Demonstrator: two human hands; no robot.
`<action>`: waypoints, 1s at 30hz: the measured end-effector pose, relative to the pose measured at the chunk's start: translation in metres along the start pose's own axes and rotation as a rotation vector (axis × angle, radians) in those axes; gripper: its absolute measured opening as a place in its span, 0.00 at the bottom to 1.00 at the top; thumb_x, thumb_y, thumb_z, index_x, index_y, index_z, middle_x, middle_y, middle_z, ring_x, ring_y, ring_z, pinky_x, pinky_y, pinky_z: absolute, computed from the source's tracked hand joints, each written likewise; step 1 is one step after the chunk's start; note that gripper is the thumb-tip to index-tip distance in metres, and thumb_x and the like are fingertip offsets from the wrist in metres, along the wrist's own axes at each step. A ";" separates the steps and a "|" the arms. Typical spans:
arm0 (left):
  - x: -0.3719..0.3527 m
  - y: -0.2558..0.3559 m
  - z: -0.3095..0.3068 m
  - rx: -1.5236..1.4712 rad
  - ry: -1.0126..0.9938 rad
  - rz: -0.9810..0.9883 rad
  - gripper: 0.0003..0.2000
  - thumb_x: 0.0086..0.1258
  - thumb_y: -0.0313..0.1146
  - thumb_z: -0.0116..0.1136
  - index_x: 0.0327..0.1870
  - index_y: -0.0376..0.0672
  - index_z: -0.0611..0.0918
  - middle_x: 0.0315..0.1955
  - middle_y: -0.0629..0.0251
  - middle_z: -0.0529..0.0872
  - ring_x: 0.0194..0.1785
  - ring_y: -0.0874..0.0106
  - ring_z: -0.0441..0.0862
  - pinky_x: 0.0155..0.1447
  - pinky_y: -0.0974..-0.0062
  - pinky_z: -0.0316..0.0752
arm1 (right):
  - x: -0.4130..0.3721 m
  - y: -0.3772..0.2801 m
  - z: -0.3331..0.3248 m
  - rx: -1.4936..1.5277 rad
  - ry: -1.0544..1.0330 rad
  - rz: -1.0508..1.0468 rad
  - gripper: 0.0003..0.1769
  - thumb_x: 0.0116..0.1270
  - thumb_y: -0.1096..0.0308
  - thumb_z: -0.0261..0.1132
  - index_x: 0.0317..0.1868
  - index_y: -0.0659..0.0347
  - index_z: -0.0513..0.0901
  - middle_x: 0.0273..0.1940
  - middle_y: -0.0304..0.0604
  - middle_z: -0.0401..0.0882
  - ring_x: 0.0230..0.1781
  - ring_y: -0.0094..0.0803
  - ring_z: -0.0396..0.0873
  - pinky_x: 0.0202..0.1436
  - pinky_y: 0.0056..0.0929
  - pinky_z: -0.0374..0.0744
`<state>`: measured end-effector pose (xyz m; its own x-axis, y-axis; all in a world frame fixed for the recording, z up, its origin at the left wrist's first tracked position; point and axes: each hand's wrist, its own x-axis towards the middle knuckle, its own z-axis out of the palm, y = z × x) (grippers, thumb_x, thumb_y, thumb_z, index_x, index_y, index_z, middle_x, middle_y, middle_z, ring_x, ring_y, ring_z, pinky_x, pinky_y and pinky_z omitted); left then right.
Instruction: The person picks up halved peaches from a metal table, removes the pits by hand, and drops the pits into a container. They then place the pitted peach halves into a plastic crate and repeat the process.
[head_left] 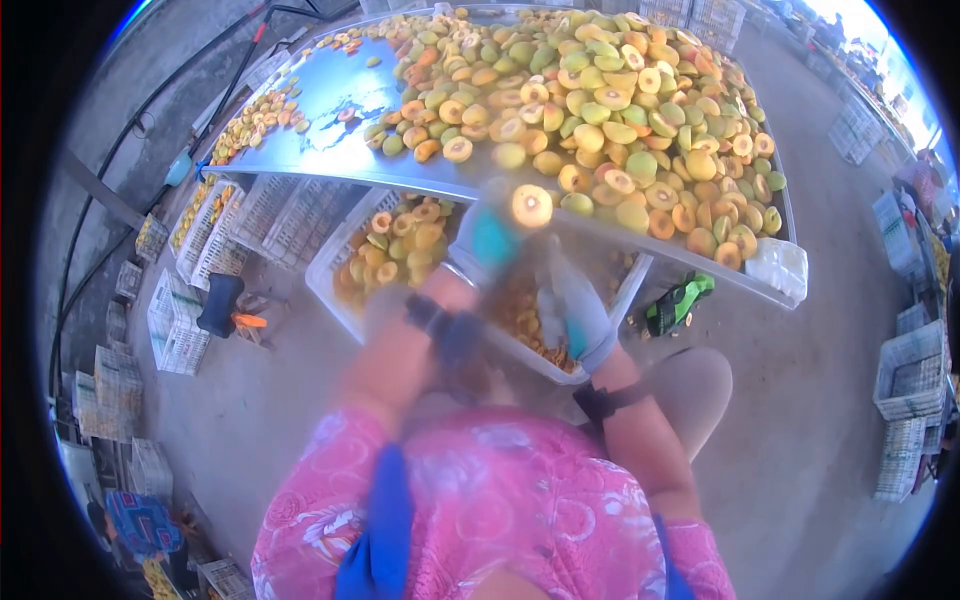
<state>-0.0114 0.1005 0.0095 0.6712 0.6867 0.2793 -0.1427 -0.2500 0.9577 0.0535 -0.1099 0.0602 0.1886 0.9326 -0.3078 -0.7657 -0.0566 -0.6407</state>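
Observation:
My left hand (486, 242), in a grey and teal glove and smeared by motion, is at the front edge of the metal table. Its fingers close on a peach half (531, 206), whose cut face is turned up. My right hand (580, 312), also gloved, is lower and to the right, over a white crate (538, 362). Its fingers look stretched out, with nothing visible in them. Small orange-brown pieces (525, 318), too blurred to name, lie in the crate beneath my hands. Left of them, more peach halves (392, 250) fill a white crate.
A large heap of peach halves (620, 110) covers much of the metal table (335, 115). A white block-like container (777, 268) sits at its right corner. A green and black bag (680, 303) lies below. White crates (180, 322) and a small stool (250, 318) stand left; more crates (912, 370) line the right.

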 end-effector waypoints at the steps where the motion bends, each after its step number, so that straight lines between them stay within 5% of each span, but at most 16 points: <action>1: -0.010 0.012 0.008 -0.004 0.001 -0.003 0.13 0.76 0.36 0.54 0.54 0.39 0.76 0.51 0.55 0.82 0.55 0.57 0.81 0.60 0.53 0.79 | 0.002 0.000 0.001 -0.136 0.041 -0.019 0.16 0.75 0.49 0.57 0.45 0.53 0.76 0.26 0.29 0.68 0.23 0.18 0.65 0.21 0.17 0.64; 3: -0.036 0.051 0.027 0.027 -0.008 0.012 0.13 0.76 0.37 0.53 0.53 0.39 0.76 0.50 0.56 0.82 0.53 0.57 0.81 0.58 0.53 0.80 | 0.002 0.002 0.002 -0.272 0.085 -0.039 0.16 0.75 0.49 0.57 0.46 0.53 0.76 0.26 0.30 0.69 0.21 0.18 0.65 0.20 0.18 0.65; 7: -0.043 0.013 0.030 -0.814 0.078 -0.293 0.10 0.74 0.30 0.50 0.52 0.38 0.76 0.48 0.56 0.81 0.52 0.61 0.81 0.56 0.62 0.80 | 0.001 0.003 0.004 -0.362 0.170 -0.110 0.16 0.76 0.49 0.55 0.47 0.54 0.75 0.26 0.32 0.70 0.17 0.20 0.65 0.15 0.21 0.65; 8: -0.047 0.016 0.031 -0.818 0.078 -0.295 0.10 0.74 0.30 0.50 0.52 0.38 0.76 0.48 0.56 0.81 0.52 0.61 0.81 0.56 0.62 0.80 | 0.000 0.003 0.004 -0.397 0.182 -0.129 0.16 0.76 0.50 0.55 0.48 0.54 0.74 0.26 0.32 0.70 0.16 0.20 0.65 0.15 0.22 0.65; 10: -0.053 0.028 0.030 -0.144 -0.070 0.023 0.11 0.74 0.29 0.47 0.52 0.37 0.75 0.48 0.56 0.81 0.52 0.63 0.81 0.59 0.65 0.79 | 0.001 0.004 0.001 -0.410 0.180 -0.127 0.16 0.76 0.50 0.55 0.48 0.54 0.74 0.26 0.32 0.70 0.17 0.20 0.65 0.15 0.22 0.66; 18: -0.059 0.061 0.041 -0.445 -0.165 -0.166 0.16 0.71 0.28 0.48 0.57 0.33 0.74 0.49 0.54 0.82 0.51 0.66 0.81 0.60 0.70 0.78 | 0.007 0.011 -0.002 -0.490 0.206 -0.093 0.18 0.76 0.50 0.53 0.54 0.54 0.74 0.27 0.32 0.71 0.19 0.18 0.67 0.18 0.20 0.66; 21: -0.055 0.023 0.050 -0.438 -0.068 -0.173 0.18 0.69 0.28 0.44 0.58 0.32 0.75 0.49 0.54 0.82 0.51 0.67 0.81 0.59 0.70 0.77 | 0.011 0.016 -0.005 -0.517 0.250 -0.103 0.18 0.78 0.49 0.50 0.45 0.55 0.76 0.28 0.33 0.73 0.19 0.19 0.67 0.17 0.19 0.64; 24: -0.056 0.029 0.048 -0.325 -0.042 -0.118 0.20 0.66 0.27 0.40 0.58 0.32 0.75 0.50 0.55 0.82 0.51 0.67 0.81 0.60 0.70 0.77 | 0.010 0.017 -0.004 -0.584 0.208 -0.138 0.20 0.78 0.48 0.50 0.56 0.55 0.73 0.27 0.32 0.71 0.18 0.17 0.66 0.17 0.19 0.66; 26: -0.059 0.040 0.048 -0.225 -0.113 -0.080 0.22 0.65 0.26 0.38 0.58 0.32 0.76 0.50 0.55 0.82 0.51 0.67 0.80 0.60 0.70 0.77 | 0.002 0.016 0.002 -0.473 0.225 -0.125 0.17 0.78 0.47 0.51 0.42 0.52 0.75 0.26 0.29 0.69 0.19 0.18 0.64 0.17 0.18 0.62; 28: -0.061 0.045 0.049 -0.404 -0.108 -0.135 0.13 0.75 0.35 0.51 0.54 0.40 0.78 0.49 0.62 0.79 0.53 0.71 0.78 0.58 0.74 0.74 | -0.004 0.010 0.002 -0.395 0.159 -0.046 0.17 0.77 0.48 0.51 0.42 0.51 0.75 0.25 0.28 0.69 0.19 0.17 0.63 0.17 0.18 0.61; 30: -0.063 0.056 0.046 -0.561 -0.106 -0.202 0.13 0.77 0.38 0.49 0.53 0.40 0.78 0.49 0.61 0.80 0.52 0.70 0.78 0.57 0.74 0.75 | -0.006 0.009 -0.001 -0.318 0.091 0.033 0.16 0.77 0.48 0.52 0.41 0.50 0.75 0.24 0.27 0.68 0.19 0.16 0.63 0.17 0.17 0.60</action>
<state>-0.0284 0.0116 0.0420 0.7896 0.6042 0.1069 -0.3473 0.2965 0.8896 0.0465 -0.1164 0.0556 0.2318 0.8934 -0.3848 -0.5445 -0.2087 -0.8124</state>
